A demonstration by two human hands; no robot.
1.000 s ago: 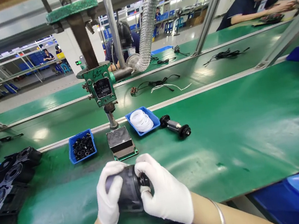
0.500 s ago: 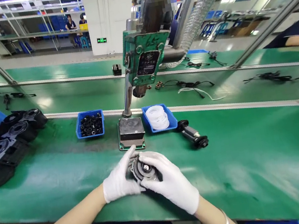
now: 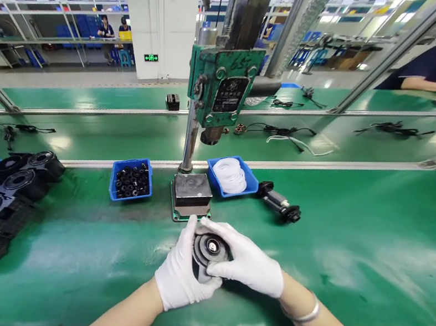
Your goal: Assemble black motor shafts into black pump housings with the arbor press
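Between my two gloved hands is a round dark-grey housing with stepped rings and a small bright metal centre. My left hand wraps its left side, thumb at the top and fingers low. Around the right side curls my right hand, its fingertips pressing on the front. Both wear white gloves, and the underside of the part is hidden. Just beyond the hands stands the metal block of a bench press, below its green head.
A blue bin of black rings stands left of the press, a blue bin of white rings right. Nearby lies a motor rotor-like part. Black housings crowd the left. Another person's arm rests at far right.
My left hand has closed more snugly round the housing, its lower fingers moving in beneath it. The right hand keeps its hold. The view has shifted slightly.
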